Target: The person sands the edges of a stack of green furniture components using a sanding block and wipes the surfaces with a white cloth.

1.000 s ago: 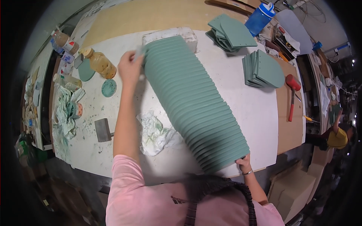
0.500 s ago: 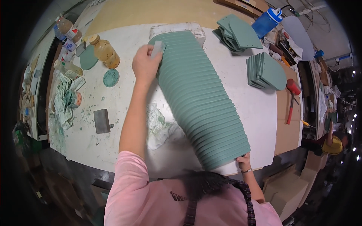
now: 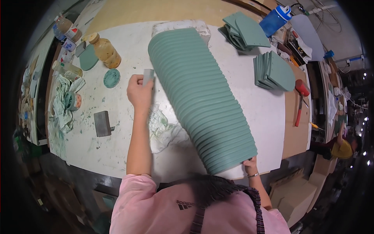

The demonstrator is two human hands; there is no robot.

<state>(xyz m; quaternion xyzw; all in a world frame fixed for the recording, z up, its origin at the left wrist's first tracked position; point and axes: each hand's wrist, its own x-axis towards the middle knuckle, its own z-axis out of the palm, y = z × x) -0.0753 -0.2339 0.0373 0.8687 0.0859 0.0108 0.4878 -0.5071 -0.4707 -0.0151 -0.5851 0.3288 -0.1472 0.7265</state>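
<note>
A long fanned row of green flat pieces point(image 3: 198, 101) with rounded ends lies overlapped across the white table, its far end against a whitish stained block point(image 3: 203, 31). My left hand point(image 3: 140, 91) grips a small pale grey block point(image 3: 148, 77), held just left of the row and apart from it. At the row's near right corner, my right hand point(image 3: 250, 165) grasps the last pieces; some of its fingers are hidden beneath them. A crumpled, green-stained white cloth point(image 3: 167, 134) lies between my left forearm and the row.
To the left are a yellowish bottle point(image 3: 106, 52), a round green-coated lid point(image 3: 112, 78), a dark grey block point(image 3: 102, 124) and stained rags point(image 3: 64, 97). Stacked green pieces point(image 3: 249, 33), a blue bottle point(image 3: 274, 22) and a red mallet point(image 3: 301, 93) stand or lie right. Another person point(image 3: 343, 147) is far right.
My left hand, with the small grey block, has come off the row's far left edge and moved toward me and slightly left. My right hand keeps its hold on the near corner.
</note>
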